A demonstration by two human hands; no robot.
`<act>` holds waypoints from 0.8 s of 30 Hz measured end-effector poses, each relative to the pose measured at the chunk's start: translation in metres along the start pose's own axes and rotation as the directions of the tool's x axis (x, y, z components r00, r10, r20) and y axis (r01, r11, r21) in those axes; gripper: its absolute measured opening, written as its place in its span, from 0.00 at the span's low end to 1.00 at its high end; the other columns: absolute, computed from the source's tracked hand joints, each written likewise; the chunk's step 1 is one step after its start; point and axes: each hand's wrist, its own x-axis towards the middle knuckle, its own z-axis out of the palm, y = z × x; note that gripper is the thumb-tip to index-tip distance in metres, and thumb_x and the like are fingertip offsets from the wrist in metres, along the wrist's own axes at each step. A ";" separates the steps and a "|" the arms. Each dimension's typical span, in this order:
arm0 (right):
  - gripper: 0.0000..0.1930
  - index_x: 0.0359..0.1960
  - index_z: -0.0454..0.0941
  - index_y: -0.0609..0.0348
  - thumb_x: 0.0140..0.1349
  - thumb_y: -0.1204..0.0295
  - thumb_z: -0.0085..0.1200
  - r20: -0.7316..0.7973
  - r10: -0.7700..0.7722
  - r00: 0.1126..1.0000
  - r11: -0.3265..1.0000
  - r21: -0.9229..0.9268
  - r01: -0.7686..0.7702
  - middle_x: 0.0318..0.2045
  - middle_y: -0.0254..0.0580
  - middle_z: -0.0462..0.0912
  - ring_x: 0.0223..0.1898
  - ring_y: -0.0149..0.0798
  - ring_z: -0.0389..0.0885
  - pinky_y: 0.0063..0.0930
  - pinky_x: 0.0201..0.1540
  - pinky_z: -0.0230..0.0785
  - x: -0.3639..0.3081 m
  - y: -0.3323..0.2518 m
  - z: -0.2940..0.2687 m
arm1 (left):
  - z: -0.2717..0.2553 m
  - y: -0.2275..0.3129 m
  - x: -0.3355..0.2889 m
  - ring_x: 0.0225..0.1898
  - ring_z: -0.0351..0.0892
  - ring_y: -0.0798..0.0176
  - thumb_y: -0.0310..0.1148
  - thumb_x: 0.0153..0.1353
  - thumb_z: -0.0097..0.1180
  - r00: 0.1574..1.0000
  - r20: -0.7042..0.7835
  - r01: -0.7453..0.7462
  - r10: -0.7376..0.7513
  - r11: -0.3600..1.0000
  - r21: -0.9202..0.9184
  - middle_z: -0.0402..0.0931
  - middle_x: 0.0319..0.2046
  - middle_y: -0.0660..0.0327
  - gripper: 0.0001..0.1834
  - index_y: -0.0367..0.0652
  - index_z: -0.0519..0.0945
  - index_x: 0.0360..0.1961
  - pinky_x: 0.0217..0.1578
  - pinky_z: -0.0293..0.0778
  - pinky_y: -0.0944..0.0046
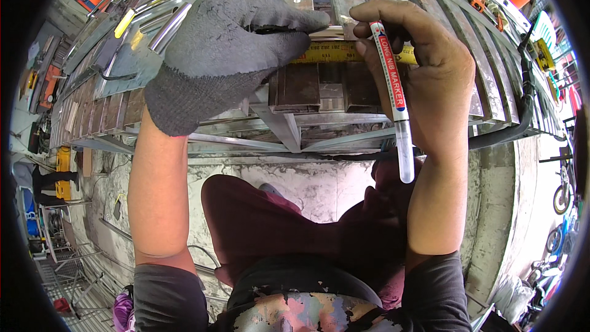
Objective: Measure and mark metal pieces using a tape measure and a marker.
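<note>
My left hand (230,46) wears a dark grey coated work glove. Its finger and thumb close at the left end of the visible yellow tape measure blade (332,52), which disappears under the glove. A thin shiny metal bar or tube (335,33) shows just above the blade between my two hands; how firmly the glove grips it is hidden. My bare right hand (430,61) holds a white and red marker (389,74), tilted, with a clear cap (404,150) on its lower end. The right fingertips bend close to the blade and bar.
A slatted metal workbench (295,89) spans the front. Shiny tubes (171,27), a metal plate (138,77) and a yellow-handled tool (125,23) lie at its left. A black cable (525,95) runs along its right side. My knees (270,209) are below the bench edge.
</note>
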 end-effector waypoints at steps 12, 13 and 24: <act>0.22 0.61 0.93 0.62 0.90 0.53 0.62 -0.043 -0.047 0.998 0.933 0.355 0.059 0.39 0.35 0.90 0.43 0.28 0.85 0.25 0.50 0.78 0.002 0.013 0.004 | -0.003 0.000 0.001 0.38 0.84 0.77 0.34 0.79 0.70 0.999 0.027 -0.027 0.026 0.999 0.039 0.90 0.42 0.67 0.19 0.40 0.95 0.66 0.40 0.79 0.71; 0.23 0.60 0.93 0.62 0.90 0.52 0.61 -0.026 -0.022 0.999 0.932 0.361 0.030 0.38 0.34 0.89 0.42 0.27 0.84 0.24 0.48 0.76 0.001 0.013 0.002 | -0.002 0.000 0.001 0.39 0.84 0.78 0.34 0.79 0.70 0.999 0.018 -0.050 0.049 0.998 0.048 0.90 0.42 0.67 0.19 0.40 0.95 0.66 0.40 0.79 0.71; 0.13 0.55 0.87 0.62 0.89 0.63 0.65 0.011 0.033 0.999 0.931 0.364 -0.034 0.37 0.32 0.87 0.40 0.26 0.83 0.21 0.45 0.72 0.000 0.009 0.001 | -0.003 0.001 0.001 0.21 0.78 0.80 0.37 0.79 0.71 0.996 -0.003 -0.087 0.087 0.995 0.045 0.87 0.32 0.68 0.19 0.40 0.96 0.64 0.24 0.72 0.73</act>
